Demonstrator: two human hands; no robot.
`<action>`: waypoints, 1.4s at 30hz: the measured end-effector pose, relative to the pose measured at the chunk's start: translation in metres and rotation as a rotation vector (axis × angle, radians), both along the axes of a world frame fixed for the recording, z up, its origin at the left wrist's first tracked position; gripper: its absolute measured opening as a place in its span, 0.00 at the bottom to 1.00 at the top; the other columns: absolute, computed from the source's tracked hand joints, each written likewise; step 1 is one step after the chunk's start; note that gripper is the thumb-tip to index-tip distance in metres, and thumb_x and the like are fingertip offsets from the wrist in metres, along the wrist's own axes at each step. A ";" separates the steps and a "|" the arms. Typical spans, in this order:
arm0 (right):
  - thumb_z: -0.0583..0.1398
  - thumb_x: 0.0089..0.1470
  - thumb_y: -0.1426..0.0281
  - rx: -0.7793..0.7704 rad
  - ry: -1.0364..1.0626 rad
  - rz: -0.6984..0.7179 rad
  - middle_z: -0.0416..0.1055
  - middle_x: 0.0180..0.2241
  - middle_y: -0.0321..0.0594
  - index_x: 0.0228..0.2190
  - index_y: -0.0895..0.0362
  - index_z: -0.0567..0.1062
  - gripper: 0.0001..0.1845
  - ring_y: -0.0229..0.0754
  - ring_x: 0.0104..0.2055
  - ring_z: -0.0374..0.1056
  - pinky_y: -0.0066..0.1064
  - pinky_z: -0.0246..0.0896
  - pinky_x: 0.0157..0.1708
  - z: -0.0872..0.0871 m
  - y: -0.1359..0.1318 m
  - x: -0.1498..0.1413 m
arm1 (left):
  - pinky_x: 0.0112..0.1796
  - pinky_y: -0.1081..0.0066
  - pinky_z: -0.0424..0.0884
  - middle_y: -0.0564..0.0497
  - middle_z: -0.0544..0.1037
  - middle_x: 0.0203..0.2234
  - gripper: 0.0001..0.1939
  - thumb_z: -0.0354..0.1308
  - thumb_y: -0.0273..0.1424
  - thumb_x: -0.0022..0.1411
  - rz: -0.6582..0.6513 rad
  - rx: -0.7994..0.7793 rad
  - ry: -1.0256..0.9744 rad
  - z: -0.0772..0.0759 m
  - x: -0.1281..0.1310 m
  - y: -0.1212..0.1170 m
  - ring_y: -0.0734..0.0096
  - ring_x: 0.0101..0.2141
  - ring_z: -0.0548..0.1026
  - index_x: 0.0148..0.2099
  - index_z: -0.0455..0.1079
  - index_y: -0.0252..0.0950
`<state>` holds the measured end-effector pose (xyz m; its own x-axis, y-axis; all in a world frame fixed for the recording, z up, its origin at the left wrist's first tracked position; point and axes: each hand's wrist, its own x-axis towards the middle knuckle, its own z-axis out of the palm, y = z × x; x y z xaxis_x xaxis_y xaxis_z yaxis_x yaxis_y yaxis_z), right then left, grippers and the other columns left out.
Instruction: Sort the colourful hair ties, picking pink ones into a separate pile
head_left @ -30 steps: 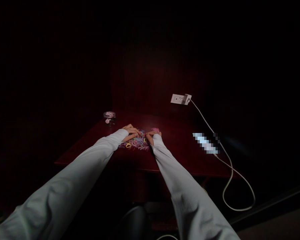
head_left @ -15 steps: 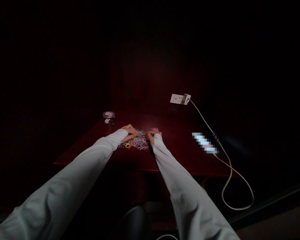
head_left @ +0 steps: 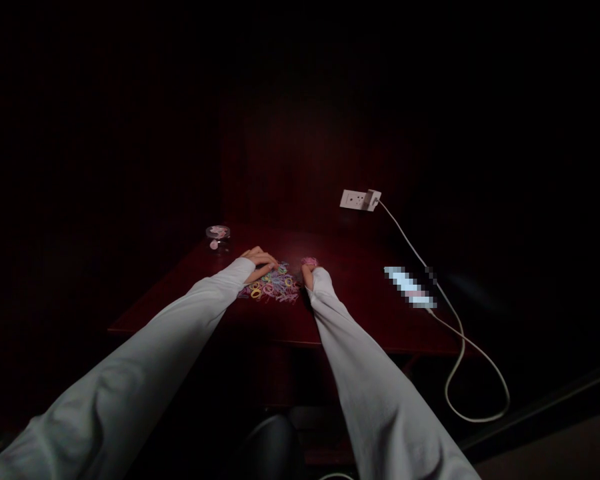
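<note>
A pile of small coloured elastic hair ties (head_left: 275, 288) lies on the dark red table. My left hand (head_left: 259, 262) rests over the pile's left and far side, its fingers stretched out and touching the bands. Right of the pile, my right hand (head_left: 309, 274) is beside a smaller heap of pink hair ties (head_left: 310, 261). Its thumb side faces me, and the other fingers are largely hidden, so I cannot see whether it holds a band.
A clear jar (head_left: 219, 239) with a pink-patterned lid stands at the table's far left. A glowing, blurred phone (head_left: 409, 287) lies at the right. Its white cable (head_left: 461, 327) loops past the table edge and up to a wall socket (head_left: 354, 199).
My right hand has moved slightly right, off the mixed pile and closer to the pink heap. My left hand has stayed almost in place.
</note>
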<state>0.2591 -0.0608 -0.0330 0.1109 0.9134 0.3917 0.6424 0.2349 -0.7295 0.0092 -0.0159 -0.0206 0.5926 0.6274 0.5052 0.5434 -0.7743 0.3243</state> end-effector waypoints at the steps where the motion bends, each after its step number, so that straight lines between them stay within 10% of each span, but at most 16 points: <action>1: 0.55 0.63 0.58 -0.008 -0.031 -0.004 0.69 0.20 0.36 0.20 0.52 0.72 0.22 0.43 0.30 0.69 0.30 0.62 0.34 -0.001 0.001 -0.001 | 0.54 0.59 0.65 0.52 0.85 0.52 0.20 0.49 0.43 0.78 -0.002 0.004 0.023 0.000 0.001 -0.001 0.60 0.48 0.72 0.50 0.83 0.44; 15: 0.57 0.59 0.62 -0.076 -0.132 -0.088 0.68 0.19 0.34 0.18 0.51 0.70 0.19 0.44 0.32 0.71 0.33 0.67 0.42 0.002 0.007 -0.011 | 0.55 0.63 0.64 0.54 0.86 0.52 0.21 0.49 0.44 0.79 -0.009 -0.009 0.085 -0.007 0.002 -0.003 0.62 0.50 0.73 0.52 0.83 0.47; 42: 0.56 0.63 0.64 -0.076 0.156 0.222 0.73 0.26 0.35 0.25 0.53 0.75 0.15 0.40 0.29 0.67 0.29 0.63 0.34 -0.009 0.018 -0.017 | 0.53 0.59 0.71 0.47 0.86 0.50 0.24 0.49 0.45 0.79 -0.053 -0.002 -0.128 -0.002 0.001 0.001 0.57 0.46 0.73 0.52 0.85 0.42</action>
<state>0.2423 -0.0426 -0.0420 -0.0411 0.9483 0.3148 0.4597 0.2977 -0.8367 0.0106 -0.0152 -0.0230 0.5560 0.5979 0.5774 0.4558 -0.8002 0.3897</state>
